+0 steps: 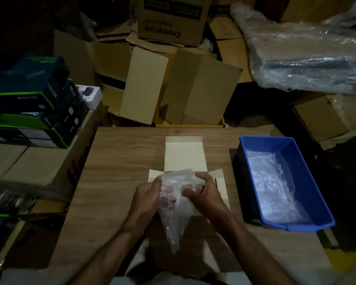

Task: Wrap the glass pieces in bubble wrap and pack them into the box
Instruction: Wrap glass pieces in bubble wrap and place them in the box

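On the wooden worktop [115, 171], the left hand [147, 197] has its grip curled round a sheet of bubble wrap [174, 204] at centre, its tail hanging toward 6 o'clock. The right hand [201, 194] pinches the same wrap from 3 o'clock. Both hover over the open white box [183, 155]. At 3 o'clock sits a blue bin [308, 182] holding more wrap.

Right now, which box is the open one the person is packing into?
It is the small white box lying open on the wooden table, right under both hands. The brown cardboard boxes sit behind the table, and the blue bin is plastic.
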The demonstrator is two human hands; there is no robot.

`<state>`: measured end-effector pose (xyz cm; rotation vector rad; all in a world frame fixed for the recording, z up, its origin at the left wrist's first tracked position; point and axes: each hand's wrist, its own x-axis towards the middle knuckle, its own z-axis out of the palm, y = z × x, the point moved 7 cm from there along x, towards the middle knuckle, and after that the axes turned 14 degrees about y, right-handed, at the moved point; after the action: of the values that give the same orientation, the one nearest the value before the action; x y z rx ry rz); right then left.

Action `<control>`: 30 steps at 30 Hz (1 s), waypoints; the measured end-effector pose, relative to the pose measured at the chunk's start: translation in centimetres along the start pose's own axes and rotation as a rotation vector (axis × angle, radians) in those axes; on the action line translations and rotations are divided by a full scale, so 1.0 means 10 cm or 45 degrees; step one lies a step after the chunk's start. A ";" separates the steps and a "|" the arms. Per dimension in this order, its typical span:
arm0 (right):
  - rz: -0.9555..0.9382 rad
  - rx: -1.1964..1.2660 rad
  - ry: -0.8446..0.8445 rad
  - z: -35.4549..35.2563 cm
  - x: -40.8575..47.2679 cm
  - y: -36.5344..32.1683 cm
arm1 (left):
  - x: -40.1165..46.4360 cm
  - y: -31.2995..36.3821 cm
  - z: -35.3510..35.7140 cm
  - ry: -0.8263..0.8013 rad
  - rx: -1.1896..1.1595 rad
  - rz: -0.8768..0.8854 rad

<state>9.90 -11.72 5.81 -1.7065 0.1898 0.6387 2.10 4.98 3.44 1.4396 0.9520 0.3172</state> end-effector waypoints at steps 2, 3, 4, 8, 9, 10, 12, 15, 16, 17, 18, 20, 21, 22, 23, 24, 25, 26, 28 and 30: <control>0.032 0.078 0.096 -0.02 0.02 0.07 | 0.08 -0.05 -0.07 0.001 -0.003 -0.126; 0.059 0.113 0.142 -0.03 0.03 0.10 | 0.12 -0.09 -0.10 -0.016 0.002 -0.209; 0.084 0.130 0.182 -0.04 0.05 0.12 | 0.15 -0.12 -0.14 -0.037 0.005 -0.295; 0.057 0.209 0.221 -0.08 0.09 0.14 | 0.26 -0.19 -0.26 -0.071 -0.027 -0.465; 0.035 0.249 0.222 -0.09 0.09 0.13 | 0.29 -0.19 -0.28 -0.069 -0.014 -0.439; 0.017 0.270 0.219 -0.10 0.09 0.12 | 0.31 -0.18 -0.29 -0.055 -0.010 -0.399; -0.020 0.222 0.218 -0.10 0.10 0.13 | 0.33 -0.13 -0.29 0.004 -0.013 -0.245; -0.014 0.172 0.257 -0.08 0.12 0.18 | 0.29 0.00 -0.31 0.049 -0.034 0.058; 0.025 0.169 0.276 -0.08 0.14 0.20 | 0.28 0.03 -0.31 0.020 -0.030 0.147; 0.073 0.178 0.288 -0.06 0.16 0.24 | 0.27 0.05 -0.30 -0.030 -0.008 0.231; 0.115 0.198 0.285 -0.03 0.17 0.27 | 0.26 0.06 -0.29 -0.095 -0.011 0.292; 0.117 0.177 0.302 0.00 0.22 0.28 | 0.26 0.09 -0.27 -0.205 0.009 0.402; 0.090 0.124 0.303 0.01 0.25 0.27 | 0.27 0.12 -0.27 -0.212 0.067 0.484; 0.078 0.096 0.285 0.02 0.25 0.26 | 0.28 0.15 -0.28 -0.202 0.110 0.552; 0.076 0.097 0.237 0.04 0.25 0.26 | 0.29 0.18 -0.31 -0.177 0.138 0.576; 0.080 0.140 0.169 0.07 0.23 0.24 | 0.32 0.20 -0.34 -0.160 0.116 0.534; 0.073 0.169 0.112 0.08 0.22 0.23 | 0.34 0.20 -0.37 -0.174 0.067 0.456; 0.049 0.180 0.079 0.08 0.20 0.20 | 0.36 0.20 -0.39 -0.230 0.018 0.366; -0.014 0.146 0.074 0.03 0.19 0.16 | 0.36 0.18 -0.41 -0.384 -0.003 0.238; -0.075 0.104 0.101 -0.03 0.17 0.12 | 0.35 0.20 -0.44 -0.437 0.120 0.246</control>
<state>10.87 -11.91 3.91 -1.6542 0.2178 0.5132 1.80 10.83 4.67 1.6139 0.5569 0.1599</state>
